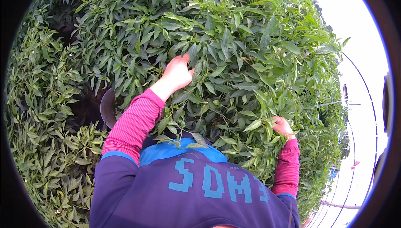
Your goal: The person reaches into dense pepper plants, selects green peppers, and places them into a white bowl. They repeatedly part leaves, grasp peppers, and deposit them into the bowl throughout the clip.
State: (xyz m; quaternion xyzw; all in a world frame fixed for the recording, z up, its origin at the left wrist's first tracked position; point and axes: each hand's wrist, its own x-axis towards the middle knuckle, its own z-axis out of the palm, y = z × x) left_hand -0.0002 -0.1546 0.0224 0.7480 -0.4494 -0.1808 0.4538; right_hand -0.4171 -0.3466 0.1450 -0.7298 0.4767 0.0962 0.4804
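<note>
Dense green bushes that look like pepper plants (219,49) rise before me. My left hand (177,73) reaches into the foliage near the middle of the view. Its thumb and one finger show apart among the leaves, while the other fingertips are hidden, so I cannot tell whether it holds anything. Lower and to the right, my right hand (282,125) is curled at a leafy shoot (266,126) and appears to grip it. Leaves cover part of its fingers. No fruit shows plainly at either hand.
A dark curved rim (107,108), perhaps of a bucket, shows in a shaded gap left of my left forearm. Leafy sprigs (184,140) lean against my blue waist cloth (156,154). Dark lines like wires (372,102) arc across the bright sky at right.
</note>
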